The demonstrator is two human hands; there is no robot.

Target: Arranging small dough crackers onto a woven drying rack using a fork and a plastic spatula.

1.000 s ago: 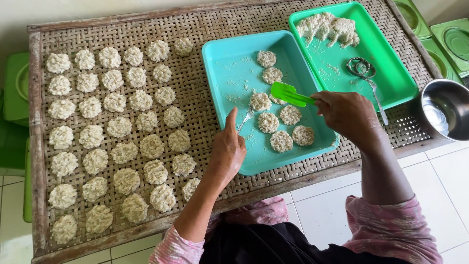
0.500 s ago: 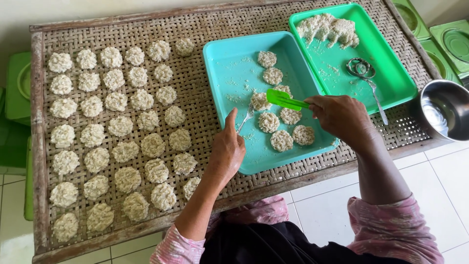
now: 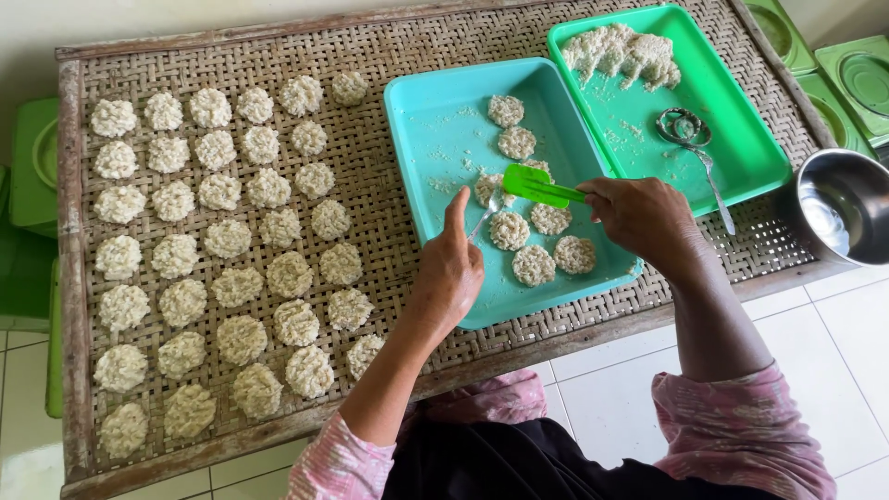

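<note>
Holding a thin metal utensil, prob. a spoon [image 3: 488, 215], the left hand [image 3: 451, 273] is pinching its handle w/ the index finger sticking straight up; it's hovering over the near-left edge of the teal tray [image 3: 435, 148], which is the landmark here. The right hand [image 3: 644, 218] is closing around the handle of a green spatula [image 3: 539, 186], whose blade is pointing left over the tray's middle and touching or nearly touching one patty there; can't tell which.

Sitting in the teal tray's right half: approx. eight round rice patties [image 3: 534, 265], the nearest ones just beside the tray's front rim, others trailing toward its back.

Lying left of the teal tray, straight on the woven bench [image 3: 389, 213], are rows of shaped patties [image 3: 231, 239], running from the bench's near edge to its far edge.

Sitting right of the teal tray & touching it is a green tray [image 3: 741, 153], w/ a metal ring mould on a handle [image 3: 693, 139] inside and a heap of loose rice mix [image 3: 622, 52] at its far end.

Standing further right of it, at the bench's corner, is a steel bowl [image 3: 845, 206] w/ water in it.
</note>
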